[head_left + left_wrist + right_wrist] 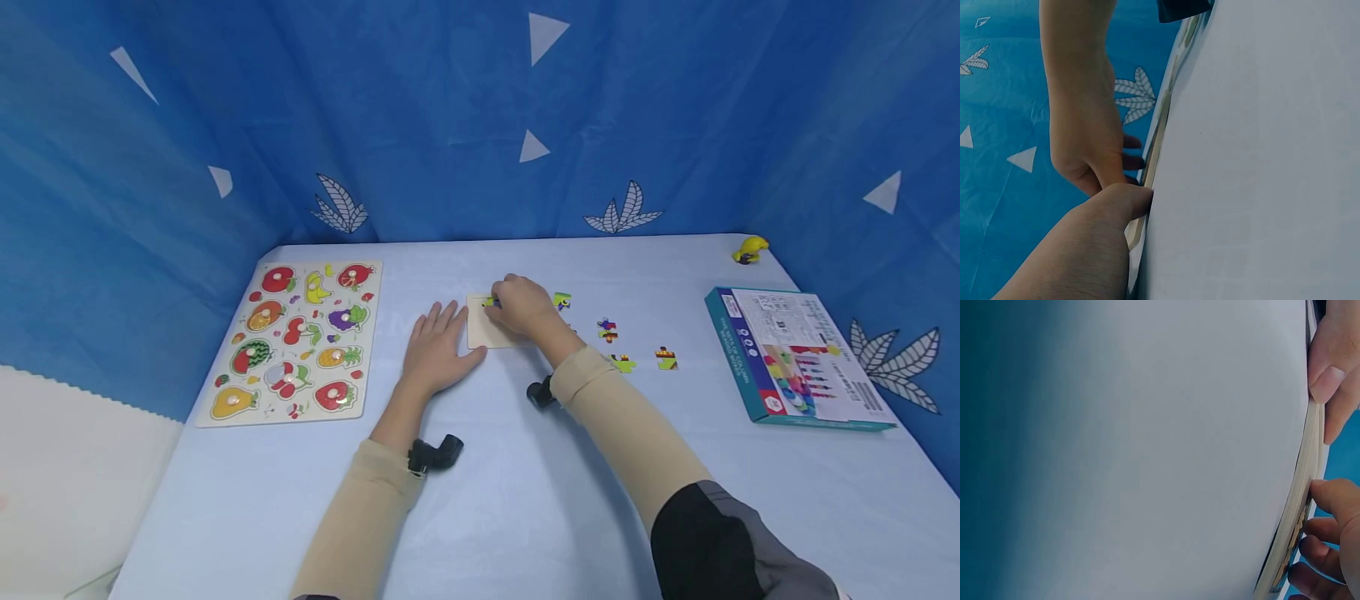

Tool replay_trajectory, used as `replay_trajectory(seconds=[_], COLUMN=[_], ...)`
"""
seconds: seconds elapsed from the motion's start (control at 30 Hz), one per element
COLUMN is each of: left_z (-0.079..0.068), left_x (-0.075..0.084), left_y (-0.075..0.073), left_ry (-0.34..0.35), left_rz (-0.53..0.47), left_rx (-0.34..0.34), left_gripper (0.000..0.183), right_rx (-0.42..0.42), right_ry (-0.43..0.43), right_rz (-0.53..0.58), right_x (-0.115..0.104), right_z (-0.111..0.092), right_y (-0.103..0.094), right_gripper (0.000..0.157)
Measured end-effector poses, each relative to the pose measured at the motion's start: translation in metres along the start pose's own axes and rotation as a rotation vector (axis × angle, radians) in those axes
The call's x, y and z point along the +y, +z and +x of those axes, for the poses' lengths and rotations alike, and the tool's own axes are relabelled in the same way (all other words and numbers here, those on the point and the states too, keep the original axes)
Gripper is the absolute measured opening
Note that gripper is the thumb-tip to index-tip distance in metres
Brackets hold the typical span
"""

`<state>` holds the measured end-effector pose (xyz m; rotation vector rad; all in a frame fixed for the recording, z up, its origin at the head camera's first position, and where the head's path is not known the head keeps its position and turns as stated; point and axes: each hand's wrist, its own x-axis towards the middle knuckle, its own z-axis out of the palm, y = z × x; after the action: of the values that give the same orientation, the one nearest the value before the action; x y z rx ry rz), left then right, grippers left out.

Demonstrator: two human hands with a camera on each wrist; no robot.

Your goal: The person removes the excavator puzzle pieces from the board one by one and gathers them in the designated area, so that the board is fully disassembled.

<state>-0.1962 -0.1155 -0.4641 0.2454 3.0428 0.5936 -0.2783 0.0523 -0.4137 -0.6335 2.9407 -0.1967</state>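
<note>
L hand fingers straight, touching tray; R hand fingers bent at puzzle pc, can't tell grip.

Soft, even light brightens the head view, leaving a faint shadow on the tabletop behind the right fingers. Both wrist views are dimmer; in the right one, a dark blue patch blurs well left of the fingers, and the puzzle tray beside them looks bowed.

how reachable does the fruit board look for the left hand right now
Likely yes: the left hand lies to the right of the fruit board, and the head view shows nothing standing between them.
</note>
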Motion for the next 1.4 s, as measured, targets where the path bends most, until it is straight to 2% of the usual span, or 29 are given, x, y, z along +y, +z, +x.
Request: replay_trajectory(seconds=[0.27, 0.57, 0.83, 1.07, 1.4], left_z=[-0.0002, -0.0002, -0.0001, 0.0004, 0.0], left_x=[-0.0004, -0.0003, 0.0001, 0.0005, 0.0002], left_y=[-0.0003, -0.001, -0.0007, 0.0001, -0.0006], left_ry=[0.001, 0.001, 0.001, 0.001, 0.001], left_rz=[-0.001, 0.002, 0.005, 0.006, 0.006], left_rx=[-0.001, -0.005, -0.004, 0.001, -0.004], left_gripper=[0.087, 0.087, 0.086, 0.086, 0.086], right_rx=[0.004, -0.004, 0.006, -0.005, -0.009], right_ry=[-0.018, -0.022, -0.024, -0.032, -0.037], right_rz=[-0.043, -0.061, 0.014, 0.062, 0.057], right_x=[-0.0046, -0.0085, -0.006, -0.0004, 0.001], right_z=[-0.0025, -0.0028, -0.0038, -0.0047, -0.0005], right_y=[-0.0038, -0.0048, -0.0061, -0.0049, -0.0003], right_gripper=[0.027, 0.027, 0.025, 0.03, 0.031])
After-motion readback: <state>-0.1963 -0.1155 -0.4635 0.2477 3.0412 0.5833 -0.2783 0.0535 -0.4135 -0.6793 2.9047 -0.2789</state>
